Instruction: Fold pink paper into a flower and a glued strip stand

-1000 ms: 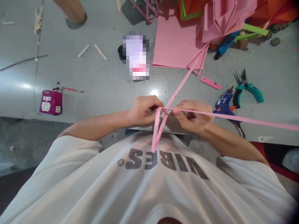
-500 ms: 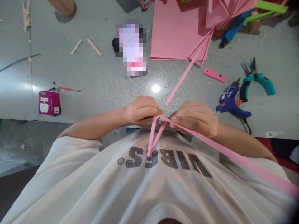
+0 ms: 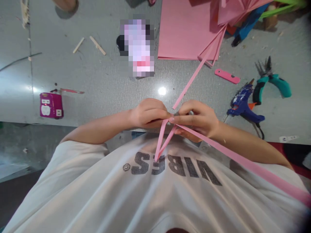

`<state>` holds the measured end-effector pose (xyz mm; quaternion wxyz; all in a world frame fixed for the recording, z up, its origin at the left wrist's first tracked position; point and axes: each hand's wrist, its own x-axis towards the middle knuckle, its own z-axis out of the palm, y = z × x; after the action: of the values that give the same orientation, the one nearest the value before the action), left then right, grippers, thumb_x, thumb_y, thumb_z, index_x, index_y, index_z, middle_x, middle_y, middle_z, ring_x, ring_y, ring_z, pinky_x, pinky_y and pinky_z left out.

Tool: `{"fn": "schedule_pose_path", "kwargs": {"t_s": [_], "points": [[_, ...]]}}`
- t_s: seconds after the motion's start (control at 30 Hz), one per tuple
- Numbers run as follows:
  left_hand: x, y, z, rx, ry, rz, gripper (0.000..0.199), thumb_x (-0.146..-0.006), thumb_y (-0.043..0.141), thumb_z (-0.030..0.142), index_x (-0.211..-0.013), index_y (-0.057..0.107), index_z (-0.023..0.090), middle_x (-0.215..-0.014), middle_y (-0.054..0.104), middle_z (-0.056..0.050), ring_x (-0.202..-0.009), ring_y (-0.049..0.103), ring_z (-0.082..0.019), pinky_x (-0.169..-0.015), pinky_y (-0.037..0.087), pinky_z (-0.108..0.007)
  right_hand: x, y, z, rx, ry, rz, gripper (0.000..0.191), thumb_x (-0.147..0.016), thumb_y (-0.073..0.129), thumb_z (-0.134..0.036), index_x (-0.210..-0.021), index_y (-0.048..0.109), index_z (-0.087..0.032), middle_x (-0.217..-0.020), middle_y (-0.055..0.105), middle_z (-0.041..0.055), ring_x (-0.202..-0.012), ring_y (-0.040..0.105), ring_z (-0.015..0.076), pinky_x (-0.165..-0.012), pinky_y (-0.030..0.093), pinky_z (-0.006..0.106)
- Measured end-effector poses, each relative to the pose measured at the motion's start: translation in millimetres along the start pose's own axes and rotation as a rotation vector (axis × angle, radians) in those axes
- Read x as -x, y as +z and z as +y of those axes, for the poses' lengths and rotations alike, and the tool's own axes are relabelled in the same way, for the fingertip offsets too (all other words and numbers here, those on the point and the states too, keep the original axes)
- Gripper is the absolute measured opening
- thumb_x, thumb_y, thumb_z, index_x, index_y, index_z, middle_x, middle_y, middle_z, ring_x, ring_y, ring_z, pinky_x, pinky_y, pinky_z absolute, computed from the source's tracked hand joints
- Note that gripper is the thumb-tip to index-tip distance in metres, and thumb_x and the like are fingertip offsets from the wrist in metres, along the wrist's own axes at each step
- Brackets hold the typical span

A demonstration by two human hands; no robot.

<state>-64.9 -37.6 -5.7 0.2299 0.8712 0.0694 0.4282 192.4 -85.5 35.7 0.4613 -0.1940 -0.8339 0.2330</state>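
A folded pink strip (image 3: 218,148) hangs before the white shirt (image 3: 109,187), its top pinched tight by left hand (image 3: 152,113) and right hand (image 3: 199,119) (its tail crosses the right sleeve (image 3: 279,170)). Beyond lie a purple socket block (image 3: 51,105), glue gun (image 3: 243,100), pliers (image 3: 268,77), pixelated phone (image 3: 139,48), pink sheets (image 3: 187,35).

A folded pink strip (image 3: 228,152) is pinched between the left hand (image 3: 150,112) and the right hand (image 3: 200,118) at the table's (image 3: 102,90) near edge.

The fingertips nearly meet where the strip bends; a narrow V points toward the white shirt (image 3: 116,194), and a long tail runs off to the right. A second strip (image 3: 190,81) stretches from the pink paper (image 3: 184,32) toward the hands. Pliers (image 3: 280,84) and a blue glue gun (image 3: 243,98) lie to the right, a purple socket box (image 3: 54,105) to the left.
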Motion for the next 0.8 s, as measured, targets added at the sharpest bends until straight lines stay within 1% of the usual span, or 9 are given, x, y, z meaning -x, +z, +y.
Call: {"fn": "schedule_pose_path", "kwargs": {"t_s": [0.17,0.33,0.43,0.5,0.57,0.63,0.7,0.73,0.8], "points": [[-5.3,-1.8,4.1,0.087,0.005,0.045,0.014,-0.119,0.066,0.039,-0.122,0.070,0.026,-0.090,0.083,-0.004,-0.070,0.079,-0.015,-0.065,0.059,-0.028,0.3,-2.7,4.5,-0.046,0.023,-0.048,0.030,-0.109,0.077,-0.033,-0.139,0.078,-0.032,-0.101,0.070,0.0009,-0.079,0.069,0.0139,-0.068,0.061,0.029],[-7.2,-0.2,6.6,0.087,0.001,0.051,0.015,-0.119,0.068,0.040,-0.117,0.071,0.026,-0.087,0.081,-0.001,-0.070,0.079,-0.015,-0.065,0.059,-0.027,-1.2,-1.8,8.2,-0.116,-0.051,-0.004,0.033,-0.105,0.080,-0.026,-0.138,0.079,-0.027,-0.102,0.075,0.0028,-0.079,0.073,0.0151,-0.069,0.064,0.030],[-7.3,-0.6,7.4,0.069,-0.008,0.044,0.014,-0.119,0.068,0.040,-0.118,0.071,0.026,-0.087,0.081,-0.001,-0.070,0.079,-0.015,-0.065,0.059,-0.027,0.5,-3.9,10.0,-0.066,-0.026,-0.030,0.025,-0.108,0.075,-0.033,-0.133,0.080,-0.034,-0.101,0.078,0.0020,-0.075,0.074,0.0160,-0.066,0.064,0.032],[-7.9,-3.0,6.5,0.063,0.004,0.065,0.014,-0.117,0.072,0.038,-0.122,0.071,0.026,-0.087,0.081,-0.001,-0.071,0.079,-0.015,-0.066,0.059,-0.027,3.4,-5.7,12.6,-0.027,0.016,-0.039,0.017,-0.108,0.073,-0.038,-0.124,0.080,-0.039,-0.096,0.078,0.0012,-0.072,0.073,0.0169,-0.063,0.062,0.034],[-8.8,-6.6,4.1,0.025,0.024,0.063,0.017,-0.116,0.073,0.038,-0.128,0.071,0.027,-0.088,0.082,-0.001,-0.070,0.079,-0.015,-0.067,0.060,-0.027,6.2,-7.1,16.6,-0.020,0.038,0.020,0.013,-0.105,0.073,-0.046,-0.114,0.079,-0.038,-0.091,0.076,0.0013,-0.068,0.071,0.0189,-0.059,0.059,0.037],[-9.7,-9.7,0.6,-0.035,0.056,0.041,0.019,-0.115,0.074,0.038,-0.131,0.070,0.029,-0.089,0.081,0.001,-0.069,0.078,-0.014,-0.067,0.059,-0.027,7.9,-8.3,21.1,-0.047,0.057,0.134,0.020,-0.101,0.075,-0.052,-0.113,0.077,-0.036,-0.086,0.073,0.0010,-0.066,0.067,0.0208,-0.059,0.057,0.039],[-10.4,-11.1,-2.4,-0.077,0.087,0.040,0.020,-0.114,0.076,0.037,-0.132,0.070,0.029,-0.088,0.080,0.002,-0.067,0.076,-0.014,-0.066,0.058,-0.028,7.8,-9.5,25.2,-0.098,0.118,0.218,0.026,-0.098,0.076,-0.053,-0.118,0.076,-0.036,-0.087,0.072,0.0011,-0.067,0.063,0.0209,-0.058,0.054,0.039],[-10.9,-11.0,-3.4,-0.088,0.103,0.050,0.020,-0.114,0.075,0.037,-0.131,0.070,0.028,-0.087,0.079,0.002,-0.066,0.075,-0.014,-0.065,0.057,-0.027,7.3,-10.0,27.1,-0.131,0.176,0.232,0.029,-0.098,0.077,-0.052,-0.122,0.076,-0.036,-0.091,0.072,0.0016,-0.068,0.061,0.0201,-0.058,0.053,0.038],[-12.3,-10.0,-4.1,-0.102,0.132,0.075,0.017,-0.115,0.074,0.037,-0.128,0.070,0.027,-0.084,0.078,0.002,-0.063,0.072,-0.013,-0.062,0.055,-0.027,5.9,-10.6,31.2,-0.224,0.346,0.200,0.033,-0.101,0.077,-0.050,-0.129,0.077,-0.034,-0.102,0.073,0.0036,-0.071,0.059,0.0179,-0.059,0.053,0.036]]}}
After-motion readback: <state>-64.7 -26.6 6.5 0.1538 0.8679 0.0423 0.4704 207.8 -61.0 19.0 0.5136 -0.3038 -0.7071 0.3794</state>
